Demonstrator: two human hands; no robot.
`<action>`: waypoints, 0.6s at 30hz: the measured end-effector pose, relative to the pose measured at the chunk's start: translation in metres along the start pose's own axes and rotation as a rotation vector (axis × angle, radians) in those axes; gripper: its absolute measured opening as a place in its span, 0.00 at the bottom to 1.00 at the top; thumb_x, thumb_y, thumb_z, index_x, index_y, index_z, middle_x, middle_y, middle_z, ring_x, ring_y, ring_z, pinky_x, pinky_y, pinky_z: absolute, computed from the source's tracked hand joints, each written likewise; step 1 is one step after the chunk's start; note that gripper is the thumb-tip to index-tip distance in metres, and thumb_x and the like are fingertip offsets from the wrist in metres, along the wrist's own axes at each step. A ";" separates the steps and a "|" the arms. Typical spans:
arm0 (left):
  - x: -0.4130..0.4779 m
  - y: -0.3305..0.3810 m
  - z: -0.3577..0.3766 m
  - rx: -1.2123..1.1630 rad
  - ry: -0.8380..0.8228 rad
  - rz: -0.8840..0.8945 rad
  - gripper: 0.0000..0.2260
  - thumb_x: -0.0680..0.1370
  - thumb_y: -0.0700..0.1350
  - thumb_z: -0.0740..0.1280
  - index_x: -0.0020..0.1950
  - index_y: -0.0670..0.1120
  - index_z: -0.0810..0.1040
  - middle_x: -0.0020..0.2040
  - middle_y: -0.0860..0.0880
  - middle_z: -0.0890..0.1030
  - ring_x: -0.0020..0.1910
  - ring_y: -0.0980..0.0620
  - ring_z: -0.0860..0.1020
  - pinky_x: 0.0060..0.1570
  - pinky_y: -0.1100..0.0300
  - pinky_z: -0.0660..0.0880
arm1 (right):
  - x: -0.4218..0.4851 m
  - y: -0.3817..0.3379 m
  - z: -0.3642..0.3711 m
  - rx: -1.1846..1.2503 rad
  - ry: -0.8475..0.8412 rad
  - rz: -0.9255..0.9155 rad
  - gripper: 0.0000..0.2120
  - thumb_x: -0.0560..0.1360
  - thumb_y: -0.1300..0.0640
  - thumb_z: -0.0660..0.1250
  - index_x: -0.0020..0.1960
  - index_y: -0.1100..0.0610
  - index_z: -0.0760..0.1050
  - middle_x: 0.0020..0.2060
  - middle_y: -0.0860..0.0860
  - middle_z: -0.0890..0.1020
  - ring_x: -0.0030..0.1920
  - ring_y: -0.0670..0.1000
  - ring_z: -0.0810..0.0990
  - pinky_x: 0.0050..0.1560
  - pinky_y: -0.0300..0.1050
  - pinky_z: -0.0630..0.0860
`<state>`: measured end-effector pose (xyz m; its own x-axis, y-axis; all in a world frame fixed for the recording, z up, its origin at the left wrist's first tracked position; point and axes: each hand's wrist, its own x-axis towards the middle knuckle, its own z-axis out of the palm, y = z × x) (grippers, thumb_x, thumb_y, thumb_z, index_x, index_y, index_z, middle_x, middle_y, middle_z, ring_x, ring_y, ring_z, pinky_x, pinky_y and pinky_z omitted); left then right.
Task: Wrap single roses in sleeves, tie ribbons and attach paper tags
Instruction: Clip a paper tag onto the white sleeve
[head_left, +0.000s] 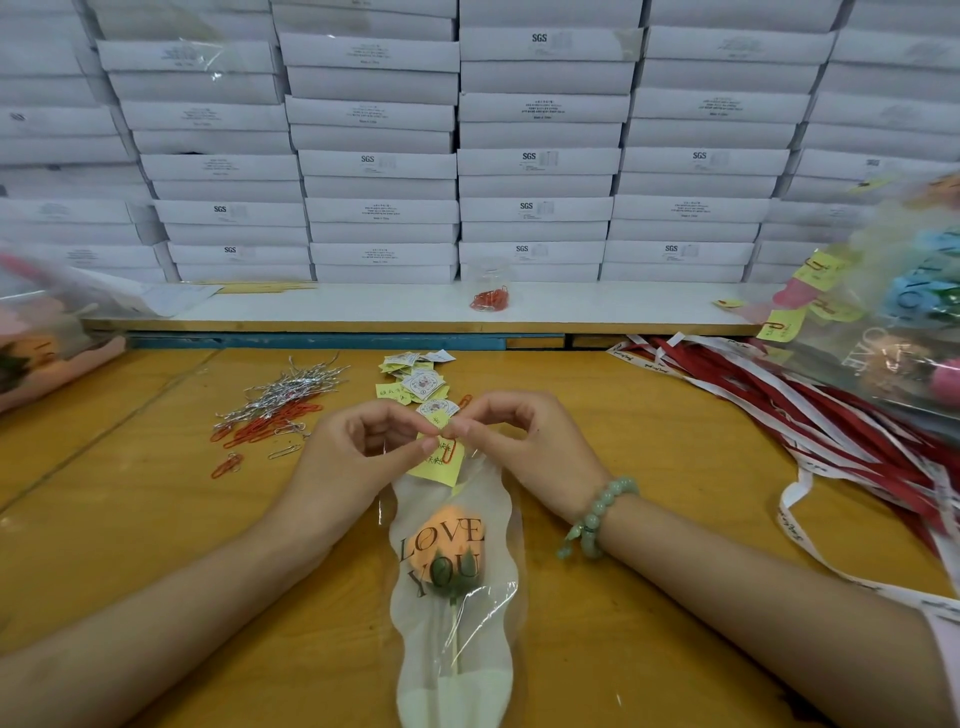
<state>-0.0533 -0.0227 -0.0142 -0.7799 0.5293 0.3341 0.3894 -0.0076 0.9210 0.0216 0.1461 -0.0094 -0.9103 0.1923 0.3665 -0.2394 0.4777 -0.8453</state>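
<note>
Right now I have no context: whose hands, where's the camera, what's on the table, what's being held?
No machine here: a person works with bare hands, and the single picture comes from a camera worn on the head, looking down. The left hand and the right hand, the one with the bead bracelet, both pinch a yellow tag at the top edge of a sleeve holding an orange rose; a red paper clip sits on the tag. On the wooden table lie loose paper clips, silver wire ties, more tags and red and white ribbons. White boxes are stacked behind.
</note>
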 end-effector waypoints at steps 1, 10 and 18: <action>0.000 0.000 0.000 0.002 -0.001 0.002 0.04 0.71 0.38 0.73 0.45 0.41 0.83 0.38 0.49 0.83 0.24 0.61 0.76 0.23 0.72 0.70 | 0.000 0.000 0.000 0.005 0.009 -0.003 0.08 0.76 0.53 0.68 0.46 0.55 0.83 0.44 0.46 0.85 0.50 0.41 0.81 0.60 0.46 0.74; 0.001 -0.001 -0.002 -0.022 0.008 -0.025 0.11 0.68 0.46 0.73 0.50 0.50 0.83 0.47 0.49 0.85 0.51 0.54 0.82 0.54 0.53 0.77 | 0.001 0.009 -0.003 -0.014 0.081 0.119 0.08 0.76 0.51 0.66 0.49 0.54 0.80 0.45 0.45 0.82 0.49 0.44 0.79 0.52 0.36 0.75; 0.000 -0.006 -0.005 -0.155 -0.063 -0.073 0.20 0.68 0.47 0.72 0.59 0.52 0.79 0.58 0.55 0.82 0.58 0.56 0.80 0.45 0.67 0.78 | 0.002 0.012 -0.008 0.037 0.052 0.152 0.04 0.75 0.58 0.68 0.43 0.57 0.79 0.50 0.48 0.83 0.51 0.50 0.80 0.54 0.46 0.78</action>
<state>-0.0579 -0.0266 -0.0184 -0.7695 0.5850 0.2561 0.2485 -0.0951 0.9640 0.0198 0.1587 -0.0162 -0.9184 0.3049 0.2520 -0.1131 0.4079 -0.9060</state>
